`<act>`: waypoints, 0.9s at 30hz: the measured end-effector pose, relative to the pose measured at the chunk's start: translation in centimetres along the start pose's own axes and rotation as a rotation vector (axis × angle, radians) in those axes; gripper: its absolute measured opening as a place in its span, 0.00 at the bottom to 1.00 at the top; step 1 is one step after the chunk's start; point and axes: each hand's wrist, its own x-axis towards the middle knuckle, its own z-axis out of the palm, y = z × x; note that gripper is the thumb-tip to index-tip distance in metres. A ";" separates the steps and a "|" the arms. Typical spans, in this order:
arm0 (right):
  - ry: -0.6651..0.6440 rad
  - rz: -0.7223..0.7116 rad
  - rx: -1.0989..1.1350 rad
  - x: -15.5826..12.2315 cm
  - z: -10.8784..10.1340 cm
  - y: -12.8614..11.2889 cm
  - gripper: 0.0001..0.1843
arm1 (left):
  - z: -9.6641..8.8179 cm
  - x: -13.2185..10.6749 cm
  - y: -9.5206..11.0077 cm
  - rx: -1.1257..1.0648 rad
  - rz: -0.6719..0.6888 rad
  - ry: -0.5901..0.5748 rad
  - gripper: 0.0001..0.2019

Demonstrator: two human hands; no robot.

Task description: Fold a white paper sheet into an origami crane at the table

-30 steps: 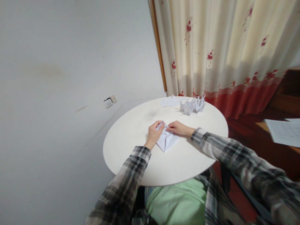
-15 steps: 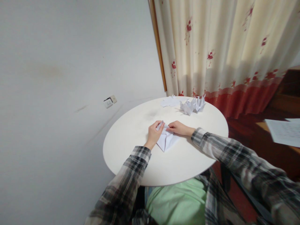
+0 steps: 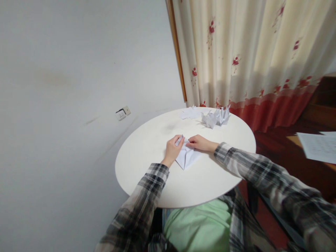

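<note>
A folded sheet of white paper [image 3: 186,158] lies on the round white table [image 3: 141,164], one pointed corner toward me and its creases showing. My left hand [image 3: 173,148] pinches its upper left edge, where a flap stands up between thumb and fingers. On the upper right side, my right hand [image 3: 199,142] has its thumb and fingers closed on the paper's edge. The fingers partly cover the paper's far end.
Several folded paper cranes [image 3: 216,118] stand at the table's far right. Left of them lie flat white paper pieces [image 3: 191,112]. A wall with a socket [image 3: 120,114] borders the left side; a flowered curtain [image 3: 236,52] hangs behind. Printed sheets [image 3: 317,146] lie at right.
</note>
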 end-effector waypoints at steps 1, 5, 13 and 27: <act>0.001 0.002 -0.003 0.0 0.0 0.0 0.20 | 0.0 0.0 0.0 0.006 -0.002 -0.005 0.12; 0.015 0.003 -0.017 0.0 0.0 -0.1 0.20 | -0.1 0.0 0.2 0.021 0.004 -0.009 0.12; 0.016 0.005 -0.013 -0.1 -0.1 -0.2 0.20 | 0.0 0.1 0.1 0.043 0.011 -0.010 0.12; 0.014 0.000 -0.028 0.0 0.1 0.0 0.20 | -0.1 0.1 0.0 0.050 0.000 -0.020 0.13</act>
